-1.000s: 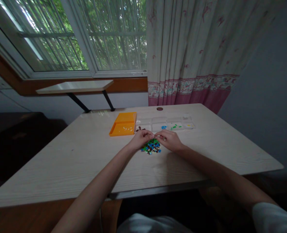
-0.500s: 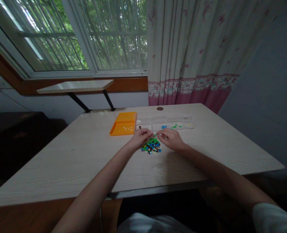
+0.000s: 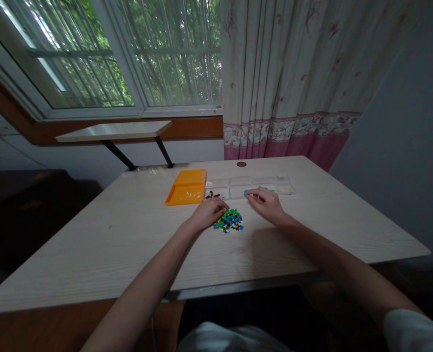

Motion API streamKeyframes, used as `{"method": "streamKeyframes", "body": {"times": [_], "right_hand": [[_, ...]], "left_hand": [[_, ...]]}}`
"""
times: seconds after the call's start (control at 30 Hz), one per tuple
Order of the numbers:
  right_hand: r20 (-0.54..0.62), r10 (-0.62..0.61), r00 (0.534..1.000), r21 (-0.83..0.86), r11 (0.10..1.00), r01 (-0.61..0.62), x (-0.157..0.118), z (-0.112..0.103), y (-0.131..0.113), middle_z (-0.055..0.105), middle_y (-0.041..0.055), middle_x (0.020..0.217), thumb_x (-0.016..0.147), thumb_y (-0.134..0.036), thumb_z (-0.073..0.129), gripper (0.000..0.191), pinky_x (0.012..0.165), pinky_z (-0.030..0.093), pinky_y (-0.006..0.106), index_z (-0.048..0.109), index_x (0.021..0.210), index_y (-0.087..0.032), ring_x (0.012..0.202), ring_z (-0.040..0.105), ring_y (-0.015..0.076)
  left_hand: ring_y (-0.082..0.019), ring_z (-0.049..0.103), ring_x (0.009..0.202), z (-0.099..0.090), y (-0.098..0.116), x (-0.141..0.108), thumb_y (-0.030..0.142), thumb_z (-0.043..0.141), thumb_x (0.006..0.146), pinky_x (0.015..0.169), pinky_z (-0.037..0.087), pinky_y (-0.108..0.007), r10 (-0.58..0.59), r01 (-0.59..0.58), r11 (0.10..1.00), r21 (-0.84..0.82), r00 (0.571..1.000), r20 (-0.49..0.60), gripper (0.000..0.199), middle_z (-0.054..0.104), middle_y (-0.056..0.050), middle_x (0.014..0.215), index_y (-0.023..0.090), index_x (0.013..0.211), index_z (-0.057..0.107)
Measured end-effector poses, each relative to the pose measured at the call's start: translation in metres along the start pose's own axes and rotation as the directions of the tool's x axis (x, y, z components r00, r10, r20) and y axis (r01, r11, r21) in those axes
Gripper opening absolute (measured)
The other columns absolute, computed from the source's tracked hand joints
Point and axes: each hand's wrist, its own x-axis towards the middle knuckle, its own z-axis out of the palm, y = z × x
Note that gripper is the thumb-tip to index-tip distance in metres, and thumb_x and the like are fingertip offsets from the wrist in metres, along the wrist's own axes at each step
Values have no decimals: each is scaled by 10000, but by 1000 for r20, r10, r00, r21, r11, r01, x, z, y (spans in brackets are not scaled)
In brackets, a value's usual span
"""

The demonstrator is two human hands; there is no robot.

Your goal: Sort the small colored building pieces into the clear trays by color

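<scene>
L hand [image 3: 209,212] @ mixed pcs pile [image 3: 231,221] | R hand [image 3: 266,202] @ clr tray [image 3: 237,191]

The box [image 3: 190,177] and tray [image 3: 239,188] look smooth plastic, the tabletop [image 3: 136,239] wood-grained, the curtain [image 3: 271,73] cloth.

On the tabletop [image 3: 128,254], the box [image 3: 190,177] is lying left of the tray [image 3: 238,191], and the pile of pieces [image 3: 229,222] is lying before it; the left hand [image 3: 209,211] is resting at the pile's left side, the right hand [image 3: 267,204] is hovering over the tray's front edge
</scene>
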Motion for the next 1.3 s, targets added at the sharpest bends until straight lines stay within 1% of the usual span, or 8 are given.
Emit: {"method": "streamKeyframes", "body": {"times": [0.23,0.43,0.6,0.8,0.93,1.07,1.2,1.3], "right_hand": [[35,11,999,-66,998,-9,4,-8,4,615,28,696,838,-323,459,238,641,415,226,656,872,-194,629,537,123],[20,141,990,-252,959,-131,14,-30,40,622,29,712,811,-320,479,232,646,396,235,657,882,-189,662,544,138],[66,327,943,-431,861,-269,13,-36,68,627,15,695,779,-300,494,214,604,373,235,669,870,-218,665,550,147],[25,447,894,-510,775,-373,12,-38,73,646,24,717,787,-333,482,244,559,349,242,672,907,-238,644,558,156],[88,383,920,-424,850,-313,12,-34,63,642,22,714,805,-315,463,247,577,359,234,667,904,-216,653,562,146],[215,194,957,-246,959,-139,9,-18,37,647,23,752,807,-266,474,220,626,386,220,659,902,-196,683,568,131],[305,59,951,-124,992,-22,2,3,5,644,18,738,818,-302,491,213,625,396,212,655,914,-206,668,570,121],[317,-3,948,-57,998,22,-4,15,-7,657,26,793,813,-323,517,220,655,411,211,646,944,-203,705,583,122]], "left_hand": [[-154,556,797,-1,0,0,205,480,807,728,425,-252,-2,2,1000,6,1000,7,213,629,-59,857,163,942,639],[-152,564,778,-1,0,0,197,476,799,719,429,-252,-28,28,999,35,1000,10,231,633,-55,848,170,958,642],[-153,566,777,-1,-1,0,209,473,802,705,434,-242,-16,15,999,35,1000,17,212,638,-53,841,170,919,646],[-155,563,799,1,-2,0,202,473,807,725,427,-245,-10,10,1000,23,1000,-5,188,625,-58,859,161,892,634],[-151,553,799,-1,1,0,228,471,822,727,423,-246,-37,34,998,-45,997,-70,189,609,-64,860,146,886,628],[-144,534,781,-5,7,2,229,473,832,728,414,-247,-35,20,995,-101,987,-154,181,596,-58,832,139,877,623],[-138,524,772,-5,15,2,235,484,835,723,406,-247,6,-35,991,-126,975,-224,162,587,-44,815,148,872,616],[-137,525,773,-2,20,2,254,495,835,708,407,-240,42,-79,985,-151,971,-237,162,583,-41,810,152,874,614]]}}
